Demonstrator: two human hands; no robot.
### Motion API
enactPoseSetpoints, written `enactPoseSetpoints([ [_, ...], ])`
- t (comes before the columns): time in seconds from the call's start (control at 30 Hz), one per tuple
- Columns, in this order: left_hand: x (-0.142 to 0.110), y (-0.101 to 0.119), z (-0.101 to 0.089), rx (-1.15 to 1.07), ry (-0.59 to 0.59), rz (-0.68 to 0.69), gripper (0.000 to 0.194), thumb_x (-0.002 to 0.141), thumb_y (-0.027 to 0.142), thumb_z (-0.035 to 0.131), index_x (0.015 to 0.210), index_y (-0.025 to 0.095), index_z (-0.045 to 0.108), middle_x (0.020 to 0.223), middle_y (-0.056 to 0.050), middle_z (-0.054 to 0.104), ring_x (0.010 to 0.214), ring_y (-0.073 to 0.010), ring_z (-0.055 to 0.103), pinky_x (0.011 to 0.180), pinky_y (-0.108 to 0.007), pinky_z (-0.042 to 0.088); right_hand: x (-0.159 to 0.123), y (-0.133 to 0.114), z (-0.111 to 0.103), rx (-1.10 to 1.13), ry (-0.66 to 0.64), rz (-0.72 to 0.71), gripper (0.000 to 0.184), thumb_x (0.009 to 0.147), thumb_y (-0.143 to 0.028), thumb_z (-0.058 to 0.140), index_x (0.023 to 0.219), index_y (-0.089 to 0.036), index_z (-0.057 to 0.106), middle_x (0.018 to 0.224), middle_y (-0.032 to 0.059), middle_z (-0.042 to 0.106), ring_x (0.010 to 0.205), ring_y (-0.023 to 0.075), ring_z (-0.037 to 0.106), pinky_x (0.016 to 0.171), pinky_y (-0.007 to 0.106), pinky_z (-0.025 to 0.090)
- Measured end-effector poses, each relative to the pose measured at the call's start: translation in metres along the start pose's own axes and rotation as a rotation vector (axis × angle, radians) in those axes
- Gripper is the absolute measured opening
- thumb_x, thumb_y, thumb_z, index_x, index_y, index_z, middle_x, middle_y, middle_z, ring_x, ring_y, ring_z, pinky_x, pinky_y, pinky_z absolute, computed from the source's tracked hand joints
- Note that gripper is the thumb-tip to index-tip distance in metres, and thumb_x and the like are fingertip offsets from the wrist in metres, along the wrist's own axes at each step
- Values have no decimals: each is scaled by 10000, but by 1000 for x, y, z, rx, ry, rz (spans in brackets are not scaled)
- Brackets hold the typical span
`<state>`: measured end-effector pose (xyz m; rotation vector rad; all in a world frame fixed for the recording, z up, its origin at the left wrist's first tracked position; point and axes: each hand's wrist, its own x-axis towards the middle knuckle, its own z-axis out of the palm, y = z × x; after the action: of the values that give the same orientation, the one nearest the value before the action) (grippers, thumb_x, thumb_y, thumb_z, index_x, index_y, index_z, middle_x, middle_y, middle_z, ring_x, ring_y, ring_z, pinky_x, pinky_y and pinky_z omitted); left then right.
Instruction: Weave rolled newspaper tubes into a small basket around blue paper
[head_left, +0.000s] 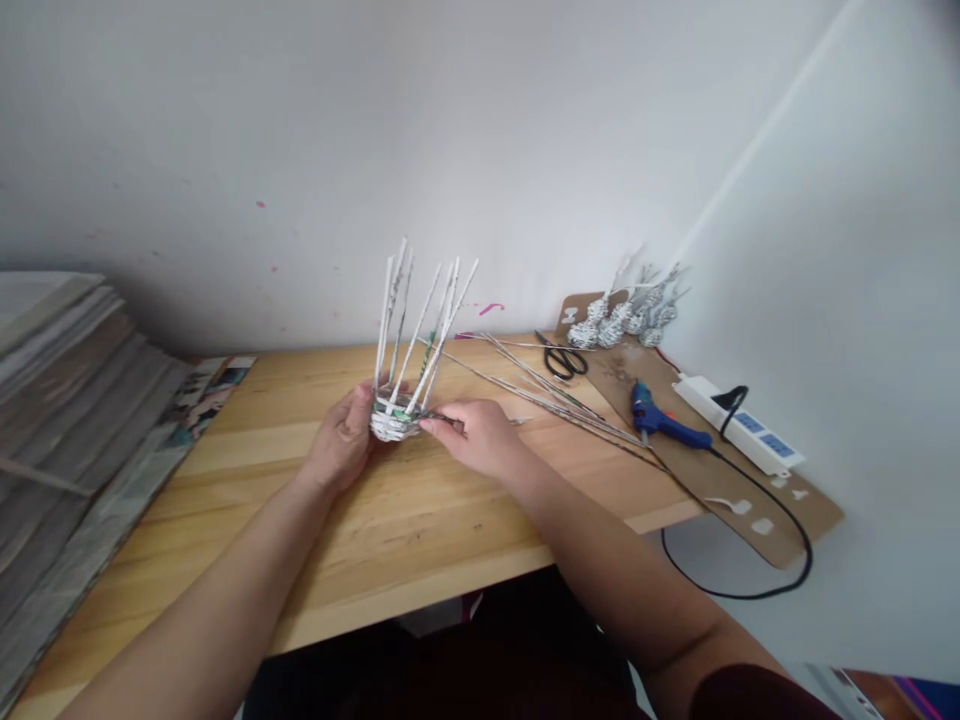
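A small basket [391,428] woven from rolled paper strips sits between my hands, its several long white spokes standing up and leaning slightly outward. My left hand [343,437] is closed around the basket's left side, with some fingertips hidden behind it. On the right side, my right hand [474,434] pinches a dark, thin paper strip [442,416] at the woven rim. Several more rolled paper strips [551,398] lie across the table to the right of my right hand.
Black-handled scissors [564,362] lie near the wall. A blue glue gun [667,420] rests on cardboard [720,487], beside a white power strip [739,425]. Woven paper pieces [611,325] stand in the back right corner. Stacked newspapers [67,420] fill the left of the wooden table [420,540].
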<state>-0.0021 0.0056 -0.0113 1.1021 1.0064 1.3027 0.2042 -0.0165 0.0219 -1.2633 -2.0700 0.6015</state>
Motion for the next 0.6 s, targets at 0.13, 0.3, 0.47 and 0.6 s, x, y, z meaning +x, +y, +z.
enactPoseSetpoints([
  [0.13,-1,1,2,29,-6,-2,858,727,847,627,1160,110,707,1085,-140,778,990,-286,738,867,-374,586,0,-1,1,-7,0,-11,328,972,-436,618,813,-190,766,640,-10,622,594,114,470,598,277,282],
  [0.3,-1,2,4,2,-34,-31,902,707,907,556,1135,130,720,1048,-129,784,1017,-303,736,888,-384,585,0,-1,0,-32,19,13,357,968,-451,614,761,-189,743,607,-21,586,572,107,451,584,278,270],
  [0.47,-1,3,3,-80,-116,-21,925,608,810,762,1255,158,655,1197,-131,739,1036,-279,720,909,-379,573,0,-2,-2,-45,41,24,402,962,-474,617,694,-189,709,584,-27,577,551,101,452,567,272,275],
  [0.6,-5,9,6,-2,-137,17,885,478,420,995,1236,156,622,1116,-103,741,955,-223,707,899,-340,548,1,-4,-4,-41,26,14,378,965,-428,616,693,-190,726,659,7,676,593,120,528,589,272,314],
])
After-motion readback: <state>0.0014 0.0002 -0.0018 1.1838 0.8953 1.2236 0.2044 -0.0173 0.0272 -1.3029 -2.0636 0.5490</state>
